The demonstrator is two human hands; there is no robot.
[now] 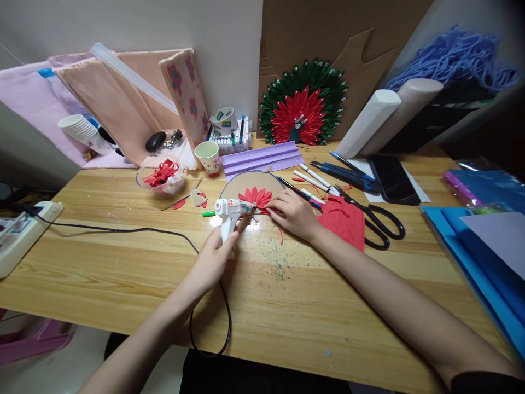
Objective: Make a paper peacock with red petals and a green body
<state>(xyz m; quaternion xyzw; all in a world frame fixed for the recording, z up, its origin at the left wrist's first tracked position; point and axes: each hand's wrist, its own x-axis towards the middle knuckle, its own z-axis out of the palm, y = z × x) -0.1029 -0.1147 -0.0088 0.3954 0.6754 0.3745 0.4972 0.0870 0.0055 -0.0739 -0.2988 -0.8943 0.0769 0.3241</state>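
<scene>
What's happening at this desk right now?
One person works with both hands. The left hand grips a white hot glue gun, nozzle aimed at a red paper flower on a round cardboard disc. The right hand rests on the flower's right edge, fingers bent onto the petals. Black-handled scissors and a red paper sheet lie beside that hand on the wooden table.

Left hand (213,254): fingers are wrapped shut in a grip, thumb is laid upward | Left forearm (164,323): bare, is extended forward from lower left | Right hand (293,214): is laid palm down, fingers bent, tips pointed leftward | Right forearm (381,284): bare, is angled in from lower right
</scene>
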